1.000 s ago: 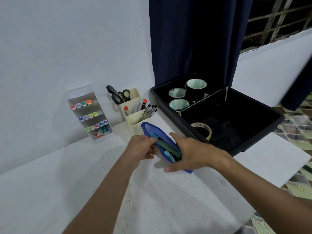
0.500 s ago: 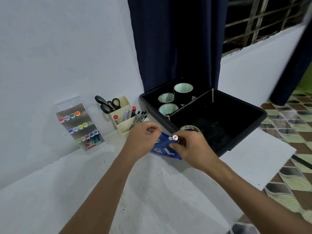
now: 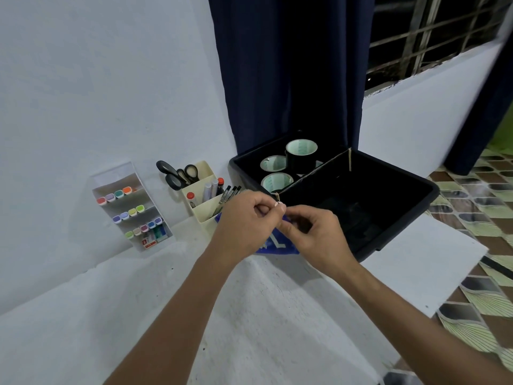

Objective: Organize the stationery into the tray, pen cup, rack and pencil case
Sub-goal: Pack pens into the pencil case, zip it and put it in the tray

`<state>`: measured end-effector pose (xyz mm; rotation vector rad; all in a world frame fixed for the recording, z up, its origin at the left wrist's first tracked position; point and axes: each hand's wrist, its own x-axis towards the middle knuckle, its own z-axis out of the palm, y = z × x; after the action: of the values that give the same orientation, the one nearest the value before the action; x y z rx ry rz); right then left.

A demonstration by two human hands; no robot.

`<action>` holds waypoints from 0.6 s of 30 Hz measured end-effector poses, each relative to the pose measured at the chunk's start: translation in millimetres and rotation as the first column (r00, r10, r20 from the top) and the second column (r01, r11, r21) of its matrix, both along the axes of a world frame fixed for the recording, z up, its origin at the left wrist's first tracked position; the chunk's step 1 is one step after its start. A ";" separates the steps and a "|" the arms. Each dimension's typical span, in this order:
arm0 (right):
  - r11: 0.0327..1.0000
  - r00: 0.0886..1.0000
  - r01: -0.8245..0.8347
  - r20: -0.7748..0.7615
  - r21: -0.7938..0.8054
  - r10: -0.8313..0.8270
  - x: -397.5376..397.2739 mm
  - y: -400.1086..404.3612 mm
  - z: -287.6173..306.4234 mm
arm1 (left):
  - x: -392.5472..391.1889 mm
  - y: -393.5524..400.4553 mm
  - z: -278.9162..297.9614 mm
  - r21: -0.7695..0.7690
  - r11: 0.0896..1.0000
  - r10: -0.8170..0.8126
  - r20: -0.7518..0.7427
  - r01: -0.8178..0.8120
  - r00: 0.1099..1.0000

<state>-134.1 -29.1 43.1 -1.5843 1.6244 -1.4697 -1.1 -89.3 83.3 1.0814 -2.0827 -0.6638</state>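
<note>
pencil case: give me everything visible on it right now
The pencil case is a blue pouch, soft fabric by the look of it, with pale markings on its side. Only its lower part and a sliver near the fingers show; both hands cover the rest. It sits on the white table, against the near wall of the black tray, right of the pen cup. The left hand and right hand pinch at its top edge. Whether it is zipped shut cannot be seen.
</note>
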 end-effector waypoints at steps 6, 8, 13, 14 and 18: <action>0.999 1.000 0.022 -0.014 -0.024 -0.022 4.1 -3.3 -5.2 | -6.3 -1.4 -4.6 -0.232 0.973 0.016 0.026 -0.010 1.000; 0.999 0.999 0.019 -0.028 -0.037 -0.020 5.0 -4.0 -4.5 | -7.4 -2.3 -5.5 -0.240 0.971 0.014 -0.003 -0.015 1.000; 0.998 0.996 0.052 -0.069 -0.048 -0.055 3.4 -6.5 -6.2 | -5.5 -8.0 -3.1 -0.199 0.979 0.052 -0.017 -0.055 0.998; 0.996 0.996 0.072 -0.055 -0.053 -0.075 3.1 -6.8 -6.4 | -4.9 -9.6 -2.8 -0.178 0.980 0.083 -0.022 -0.086 0.996; 0.982 0.989 0.145 0.003 -0.120 -0.146 4.8 -9.8 -4.6 | 0.9 -15.9 -10.8 -0.080 0.973 0.216 -0.030 -0.218 0.976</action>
<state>-129.3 -38.9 38.5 -1.5625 1.7164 -1.6680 -0.1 -105.2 72.5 1.2277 -1.9207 -0.4753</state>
